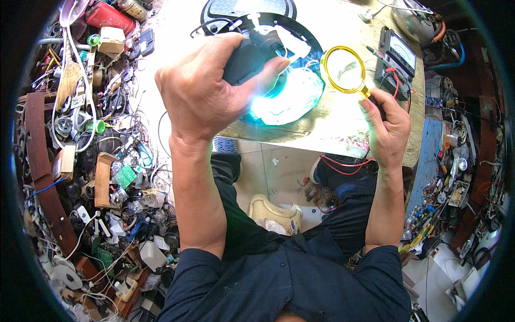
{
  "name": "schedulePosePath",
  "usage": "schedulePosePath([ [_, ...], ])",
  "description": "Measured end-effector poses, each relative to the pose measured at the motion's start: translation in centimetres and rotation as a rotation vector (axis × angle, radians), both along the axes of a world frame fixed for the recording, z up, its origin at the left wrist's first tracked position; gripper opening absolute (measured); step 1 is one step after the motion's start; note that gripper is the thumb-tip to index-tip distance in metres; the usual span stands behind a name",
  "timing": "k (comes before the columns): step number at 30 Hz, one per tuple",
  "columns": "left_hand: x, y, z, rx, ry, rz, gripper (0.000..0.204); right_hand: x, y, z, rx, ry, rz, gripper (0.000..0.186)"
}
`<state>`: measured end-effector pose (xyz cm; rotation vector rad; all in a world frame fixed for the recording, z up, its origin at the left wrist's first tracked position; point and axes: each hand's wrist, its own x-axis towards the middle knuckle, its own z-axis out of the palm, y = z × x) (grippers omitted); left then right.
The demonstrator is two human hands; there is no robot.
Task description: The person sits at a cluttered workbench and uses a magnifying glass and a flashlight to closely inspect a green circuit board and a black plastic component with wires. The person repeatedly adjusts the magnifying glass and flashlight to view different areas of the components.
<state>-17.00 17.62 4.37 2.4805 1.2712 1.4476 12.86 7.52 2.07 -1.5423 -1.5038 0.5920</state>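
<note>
My left hand (pixel 201 88) is closed round a dark, rounded black part with a ribbed cylindrical end (pixel 266 42); its exact kind is hard to make out. Below and beside it, a very bright bluish-white glow washes out the opened round black housing (pixel 316 45) on the table. White pieces and thin wires show inside that housing. To the right, my right hand (pixel 387 122) grips a magnifying glass (pixel 325 68) by its handle. Its gold-rimmed lens is raised over the table beside the housing's right edge.
A round dark cover (pixel 249 6) lies at the table's far side. An analog multimeter (pixel 399 51) with red and black leads stands at the right, near a metal kettle-like vessel (pixel 413 21). Heaped parts and cables (pixel 115 177) crowd the left; more clutter (pixel 448 177) fills the right.
</note>
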Motion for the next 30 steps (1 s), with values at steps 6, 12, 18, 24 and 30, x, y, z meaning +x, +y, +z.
schedulePosePath([
  [6,0.15,-0.05,0.20,0.007,0.020,0.022,0.042,0.06,0.04,0.03,0.024,-0.046,0.005,0.022],
  [12,0.38,-0.11,0.07,0.004,0.004,0.032,0.041,-0.18,-0.09,0.38,0.000,-0.055,0.017,0.021],
  [18,0.57,-0.08,0.05,0.008,0.002,0.047,0.041,-0.07,-0.07,0.32,0.002,-0.040,0.015,0.020],
  [24,0.82,0.01,0.03,0.026,0.012,0.044,0.042,0.05,-0.05,0.43,0.033,-0.065,0.011,0.019],
  [30,0.78,-0.04,-0.11,0.002,0.009,0.045,0.045,0.06,0.01,0.49,0.043,-0.064,-0.003,0.019],
])
